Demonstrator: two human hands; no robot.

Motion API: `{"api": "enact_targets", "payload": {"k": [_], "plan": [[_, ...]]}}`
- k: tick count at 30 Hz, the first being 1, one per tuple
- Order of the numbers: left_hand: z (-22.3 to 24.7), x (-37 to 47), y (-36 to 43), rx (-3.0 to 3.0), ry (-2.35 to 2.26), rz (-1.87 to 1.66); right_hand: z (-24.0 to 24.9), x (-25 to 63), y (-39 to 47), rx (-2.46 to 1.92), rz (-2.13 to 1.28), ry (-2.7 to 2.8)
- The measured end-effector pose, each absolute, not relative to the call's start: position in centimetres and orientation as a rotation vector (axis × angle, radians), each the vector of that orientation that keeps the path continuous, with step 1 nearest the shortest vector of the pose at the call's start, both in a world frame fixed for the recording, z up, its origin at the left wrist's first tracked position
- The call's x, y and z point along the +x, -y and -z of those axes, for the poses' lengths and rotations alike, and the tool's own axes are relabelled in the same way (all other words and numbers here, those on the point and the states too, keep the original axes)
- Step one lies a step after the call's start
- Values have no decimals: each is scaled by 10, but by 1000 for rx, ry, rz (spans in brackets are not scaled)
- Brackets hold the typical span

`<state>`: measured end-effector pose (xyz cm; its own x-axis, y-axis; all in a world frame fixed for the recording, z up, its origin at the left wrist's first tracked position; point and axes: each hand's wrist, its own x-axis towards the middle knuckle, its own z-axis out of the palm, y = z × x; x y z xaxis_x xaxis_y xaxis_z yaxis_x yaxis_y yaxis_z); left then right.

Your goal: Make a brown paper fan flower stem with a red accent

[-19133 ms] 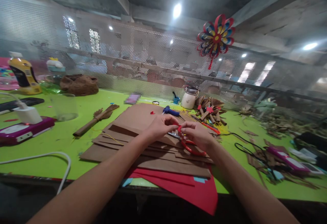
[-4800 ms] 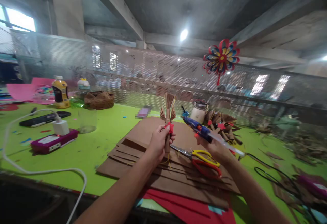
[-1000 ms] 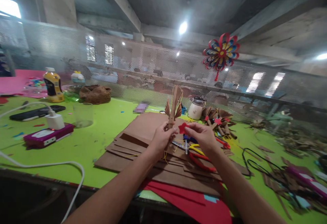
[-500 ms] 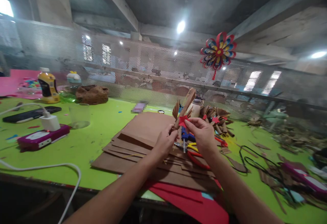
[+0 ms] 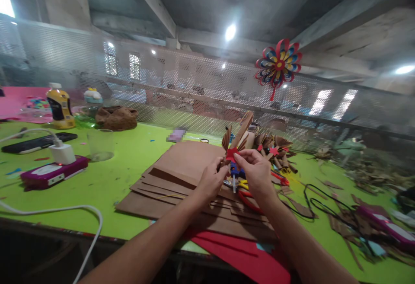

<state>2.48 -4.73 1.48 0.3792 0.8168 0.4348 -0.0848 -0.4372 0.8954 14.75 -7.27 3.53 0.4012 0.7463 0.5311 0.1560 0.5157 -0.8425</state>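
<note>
I see the lime-green tabletop (image 5: 129, 167) filling the lower view, backed by a perforated metal screen (image 5: 181, 89) on which a red, blue and yellow paper pinwheel (image 5: 278, 62) hangs. On the tabletop in front of me lies a stack of brown card sheets (image 5: 181, 167), with red paper sheets (image 5: 246, 256) poking out beneath its near edge. Off to the left are a magenta device (image 5: 52, 172) with a white charger plug (image 5: 62, 153) on top, a clear cup (image 5: 100, 145), a yellow bottle (image 5: 59, 110) and a dark phone (image 5: 35, 142); a white cable (image 5: 81, 215) loops over the near edge. To the right sits a heap of finished brown paper pieces (image 5: 274, 145) and a black cord (image 5: 311, 197). Above the card stack, my left hand (image 5: 212, 179) is closed around the lower stem of a folded brown paper ornament (image 5: 238, 132), which is held up in the air and leans to the right. My right hand (image 5: 254, 169) pinches a small red paper star (image 5: 232, 154) between thumb and fingertips, pressed against the front of the ornament where its fans spread. Just below the hands, a blue glue gun (image 5: 236, 170) and red-and-yellow scissors (image 5: 248, 193) lie on the card.
</note>
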Motion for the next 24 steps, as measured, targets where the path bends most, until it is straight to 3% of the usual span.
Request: {"api": "enact_targets", "payload": {"k": [24], "plan": [[-14, 26, 47, 1655, -744, -1196, -30, 140, 71, -1033, -389, 1154]]}}
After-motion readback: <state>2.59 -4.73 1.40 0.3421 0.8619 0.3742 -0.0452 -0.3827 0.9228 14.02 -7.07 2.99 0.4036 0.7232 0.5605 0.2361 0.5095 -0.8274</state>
